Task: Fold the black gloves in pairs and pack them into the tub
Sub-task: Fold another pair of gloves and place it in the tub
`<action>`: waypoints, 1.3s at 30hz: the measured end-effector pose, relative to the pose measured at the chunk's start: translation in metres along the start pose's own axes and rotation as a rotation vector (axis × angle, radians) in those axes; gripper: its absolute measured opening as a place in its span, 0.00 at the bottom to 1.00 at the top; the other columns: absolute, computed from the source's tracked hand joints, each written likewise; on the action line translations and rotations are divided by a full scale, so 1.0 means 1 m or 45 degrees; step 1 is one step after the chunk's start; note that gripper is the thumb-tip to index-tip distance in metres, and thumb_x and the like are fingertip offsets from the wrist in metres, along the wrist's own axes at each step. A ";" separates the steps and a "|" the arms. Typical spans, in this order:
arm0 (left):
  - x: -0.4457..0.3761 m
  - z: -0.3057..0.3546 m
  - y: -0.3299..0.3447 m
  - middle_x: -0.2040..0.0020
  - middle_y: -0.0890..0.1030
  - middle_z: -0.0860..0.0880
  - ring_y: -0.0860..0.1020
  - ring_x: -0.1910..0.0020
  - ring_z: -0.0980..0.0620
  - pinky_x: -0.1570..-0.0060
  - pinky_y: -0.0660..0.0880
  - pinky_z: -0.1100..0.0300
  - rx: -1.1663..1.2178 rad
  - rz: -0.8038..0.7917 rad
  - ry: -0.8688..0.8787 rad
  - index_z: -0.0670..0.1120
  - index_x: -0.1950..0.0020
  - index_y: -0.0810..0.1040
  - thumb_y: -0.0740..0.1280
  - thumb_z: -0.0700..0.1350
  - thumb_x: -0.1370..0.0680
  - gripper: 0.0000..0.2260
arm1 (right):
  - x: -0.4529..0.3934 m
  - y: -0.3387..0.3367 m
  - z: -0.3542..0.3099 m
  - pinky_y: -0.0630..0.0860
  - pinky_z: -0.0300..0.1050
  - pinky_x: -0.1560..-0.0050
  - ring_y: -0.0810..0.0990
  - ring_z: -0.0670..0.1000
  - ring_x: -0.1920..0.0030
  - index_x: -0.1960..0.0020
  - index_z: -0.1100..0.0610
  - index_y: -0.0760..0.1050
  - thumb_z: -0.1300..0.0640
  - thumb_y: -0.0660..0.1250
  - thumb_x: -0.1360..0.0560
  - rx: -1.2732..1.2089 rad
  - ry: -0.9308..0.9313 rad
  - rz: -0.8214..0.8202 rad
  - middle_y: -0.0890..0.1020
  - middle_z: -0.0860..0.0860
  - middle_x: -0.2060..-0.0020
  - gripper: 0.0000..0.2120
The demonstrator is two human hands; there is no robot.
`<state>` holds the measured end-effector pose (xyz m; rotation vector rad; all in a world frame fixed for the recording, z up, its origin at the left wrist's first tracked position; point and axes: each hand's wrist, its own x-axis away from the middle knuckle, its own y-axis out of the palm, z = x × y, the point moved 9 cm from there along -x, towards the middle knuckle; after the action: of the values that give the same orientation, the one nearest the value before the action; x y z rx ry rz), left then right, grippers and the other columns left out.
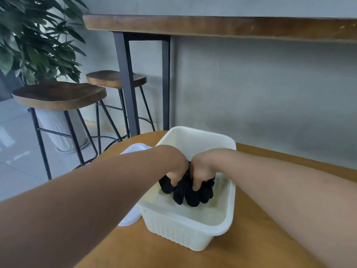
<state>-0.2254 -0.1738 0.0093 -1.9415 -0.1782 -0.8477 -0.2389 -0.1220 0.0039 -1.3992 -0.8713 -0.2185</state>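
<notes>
Black gloves [190, 192], bundled, are gripped from above by the left hand [174, 167] and right hand [202, 167], fingers curled into the fabric, inside the white tub [185, 229]; a white lid [131, 215] lies left of the left hand.

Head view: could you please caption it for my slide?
Both hands press black gloves into a white tub on a table.

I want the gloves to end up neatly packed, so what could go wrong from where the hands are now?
1. Both the left hand and the right hand grip the black gloves in a bunch, with glove fingers splayed below; the fold may come loose when released.
2. The tub looks light; pressing down off-centre could tip or slide it on the table.
3. The white lid lies against the tub, so a slide could nudge it.
</notes>
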 end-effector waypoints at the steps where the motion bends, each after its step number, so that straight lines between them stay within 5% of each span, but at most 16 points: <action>1: -0.004 0.002 0.002 0.37 0.74 0.47 0.73 0.38 0.44 0.40 0.68 0.53 -0.019 -0.009 0.018 0.48 0.30 0.72 0.64 0.47 0.20 0.18 | -0.003 0.003 0.001 0.74 0.45 0.54 0.76 0.50 0.61 0.60 0.51 0.74 0.51 0.73 0.27 0.009 0.000 -0.017 0.79 0.50 0.59 0.09; 6: -0.015 0.004 0.010 0.36 0.74 0.46 0.72 0.37 0.44 0.38 0.67 0.53 -0.042 -0.029 0.034 0.46 0.31 0.72 0.64 0.47 0.20 0.18 | -0.015 0.015 0.000 0.79 0.49 0.48 0.80 0.55 0.55 0.45 0.58 0.80 0.49 0.74 0.28 -0.006 0.007 -0.052 0.82 0.54 0.55 0.17; 11: -0.020 0.001 0.010 0.39 0.75 0.46 0.73 0.39 0.44 0.38 0.68 0.51 0.024 0.027 -0.006 0.46 0.31 0.72 0.66 0.46 0.21 0.18 | -0.019 0.015 0.003 0.78 0.47 0.52 0.78 0.52 0.63 0.56 0.57 0.78 0.48 0.74 0.27 0.020 0.028 -0.003 0.80 0.51 0.64 0.12; 14: -0.025 -0.004 0.009 0.49 0.74 0.48 0.73 0.44 0.45 0.39 0.68 0.51 0.071 0.076 -0.038 0.46 0.32 0.72 0.68 0.45 0.22 0.18 | -0.021 0.012 0.005 0.79 0.48 0.49 0.78 0.52 0.63 0.62 0.55 0.76 0.47 0.74 0.29 0.077 0.030 0.035 0.80 0.50 0.66 0.13; 16: -0.028 -0.006 0.005 0.53 0.73 0.50 0.72 0.49 0.47 0.42 0.68 0.53 0.120 0.128 -0.029 0.46 0.33 0.73 0.69 0.45 0.23 0.19 | -0.020 0.009 0.002 0.78 0.46 0.51 0.79 0.52 0.61 0.54 0.56 0.79 0.46 0.75 0.29 0.125 0.004 0.076 0.81 0.50 0.63 0.14; 18: -0.030 -0.005 0.004 0.47 0.77 0.48 0.75 0.45 0.46 0.42 0.69 0.54 0.093 0.164 -0.004 0.46 0.33 0.74 0.70 0.45 0.24 0.19 | -0.017 0.006 -0.001 0.75 0.44 0.53 0.78 0.53 0.58 0.45 0.56 0.79 0.46 0.75 0.29 0.169 -0.019 0.101 0.80 0.50 0.58 0.19; 23: -0.038 -0.005 0.016 0.42 0.77 0.47 0.76 0.42 0.44 0.38 0.71 0.51 0.023 0.148 0.006 0.46 0.34 0.75 0.69 0.47 0.24 0.18 | -0.013 0.005 -0.005 0.75 0.45 0.51 0.79 0.53 0.55 0.41 0.57 0.80 0.47 0.75 0.28 0.176 -0.024 0.111 0.83 0.53 0.50 0.20; 30: -0.034 -0.009 0.011 0.62 0.69 0.52 0.72 0.51 0.47 0.38 0.71 0.50 0.089 0.148 -0.015 0.44 0.37 0.76 0.68 0.47 0.22 0.15 | -0.014 0.000 0.005 0.75 0.44 0.55 0.78 0.52 0.63 0.65 0.53 0.74 0.47 0.76 0.30 0.108 0.011 0.145 0.79 0.48 0.68 0.15; 39: -0.022 -0.017 0.000 0.64 0.72 0.51 0.74 0.53 0.48 0.40 0.73 0.52 0.027 0.179 -0.102 0.47 0.55 0.75 0.67 0.49 0.22 0.07 | 0.000 -0.016 0.003 0.77 0.46 0.51 0.79 0.54 0.58 0.59 0.57 0.80 0.42 0.75 0.31 0.153 0.041 0.226 0.80 0.49 0.65 0.18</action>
<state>-0.2500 -0.1830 0.0008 -1.9446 -0.0967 -0.6743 -0.2501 -0.1229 0.0158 -1.3486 -0.7176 -0.0524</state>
